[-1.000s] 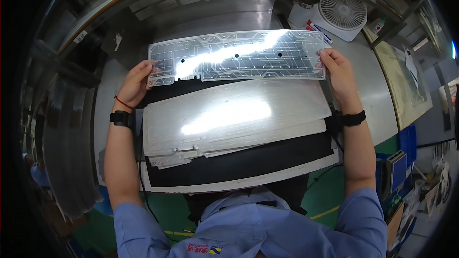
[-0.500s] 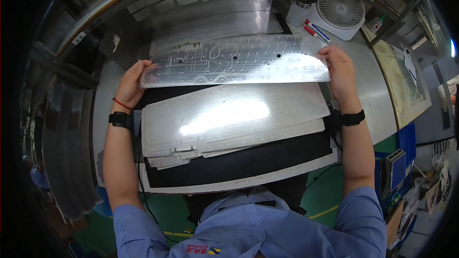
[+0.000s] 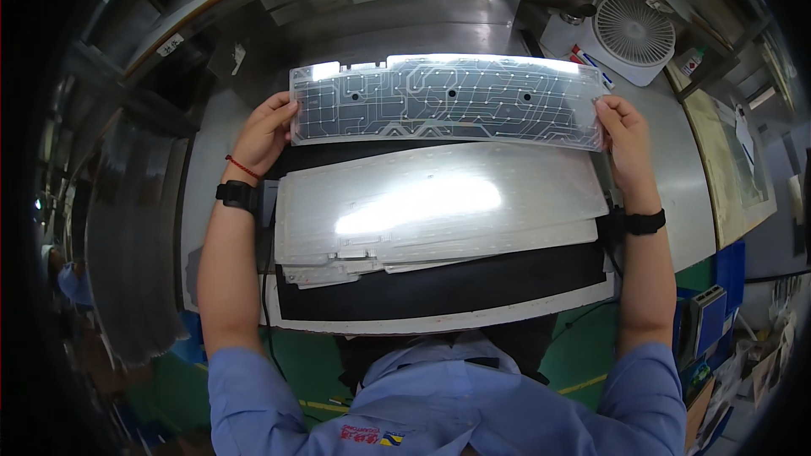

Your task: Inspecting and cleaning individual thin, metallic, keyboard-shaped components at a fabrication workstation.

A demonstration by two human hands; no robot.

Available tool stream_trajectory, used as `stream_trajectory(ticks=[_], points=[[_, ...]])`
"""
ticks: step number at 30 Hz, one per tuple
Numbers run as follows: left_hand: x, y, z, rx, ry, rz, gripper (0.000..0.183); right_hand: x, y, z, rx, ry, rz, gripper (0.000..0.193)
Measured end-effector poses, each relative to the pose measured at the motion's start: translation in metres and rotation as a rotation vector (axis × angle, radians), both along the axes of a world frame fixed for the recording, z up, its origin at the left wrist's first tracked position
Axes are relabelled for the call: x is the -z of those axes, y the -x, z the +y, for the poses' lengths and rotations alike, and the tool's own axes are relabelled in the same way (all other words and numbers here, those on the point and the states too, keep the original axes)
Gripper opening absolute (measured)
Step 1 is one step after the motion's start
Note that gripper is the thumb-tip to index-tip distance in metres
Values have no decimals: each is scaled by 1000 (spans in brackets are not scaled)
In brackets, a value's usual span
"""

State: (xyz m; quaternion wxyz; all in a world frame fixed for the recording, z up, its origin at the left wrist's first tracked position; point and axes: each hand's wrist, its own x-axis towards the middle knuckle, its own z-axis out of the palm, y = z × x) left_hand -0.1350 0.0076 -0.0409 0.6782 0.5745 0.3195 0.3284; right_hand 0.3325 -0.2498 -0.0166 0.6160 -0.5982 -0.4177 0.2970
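Between my two hands hangs a long, clear keyboard membrane sheet (image 3: 481, 114) with printed circuit lines, pale dots and a few dark round spots. My left hand (image 3: 269, 125) pinches its left end, and my right hand (image 3: 625, 131) pinches the right end. The sheet is tilted up, so its traces show plainly. Below it, nearer to me, lies a loose stack of similar translucent sheets (image 3: 524, 194), slightly fanned, with a bright glare across the top one. The stack rests on a black mat (image 3: 439, 295).
At the back right stand a white fan (image 3: 635, 29) and several marker pens (image 3: 591, 66). A metal panel (image 3: 473, 25) with paper labels rises behind the sheet. Another pile of clear sheets (image 3: 135, 236) hangs at the left. Blue bins (image 3: 728, 274) sit at the right.
The held sheet has tipped more upright, and its circuit lines now show against the dark background. The whole view has shifted a little, with the scene appearing farther right. Both hands keep hold.
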Motion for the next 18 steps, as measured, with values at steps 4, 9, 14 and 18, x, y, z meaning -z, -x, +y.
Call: stream_trajectory(ticks=[4, 9, 14, 18], points=[[5, 7, 6, 27, -2, -33, 19, -4, 0, -2, 19, 21, -21, 18], [-6, 3, -1, 4, 69, -45, 24, -8, 6, -5, -15, -94, 113, 21], [2, 5, 2, -37, -17, 22, 25, 1, 0, 1, -47, -81, 28, 14], [-2, -3, -2, -19, -22, 50, 24, -3, 7, 0, -34, -78, 41, 21]])
